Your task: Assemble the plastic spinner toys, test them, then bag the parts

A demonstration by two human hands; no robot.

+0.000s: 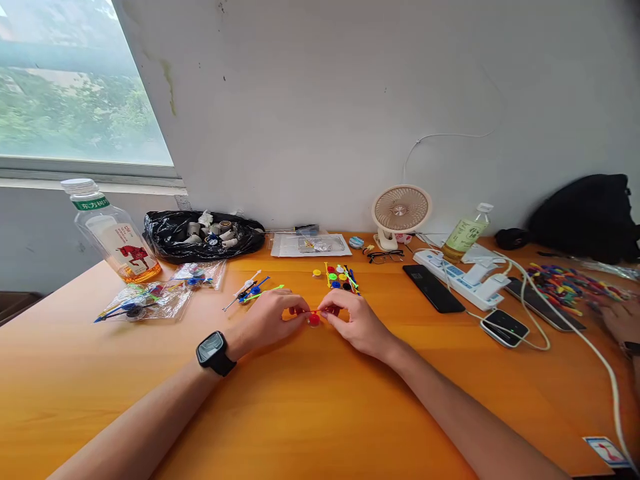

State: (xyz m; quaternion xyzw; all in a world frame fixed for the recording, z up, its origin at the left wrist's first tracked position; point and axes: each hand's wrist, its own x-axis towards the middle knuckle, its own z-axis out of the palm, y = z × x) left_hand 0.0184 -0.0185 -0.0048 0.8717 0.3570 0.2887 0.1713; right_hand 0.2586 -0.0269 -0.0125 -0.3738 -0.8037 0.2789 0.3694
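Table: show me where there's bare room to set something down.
The table is bare between the left forearm and right forearm, and in front of the clear bags. Crowded: beyond the left hand and right hand, with small plastic pieces, and around the power strip.

The fingertips of the bare left hand [273,316] and bare right hand [357,323] partly hide the small red plastic piece [314,321], whose finer shape is too small to tell. At the right edge a co-worker's hand [619,321] is blurred and cut off. The left and top edges crop the grey-framed window [80,110]; the black smartwatch's display [211,347] is unreadable.
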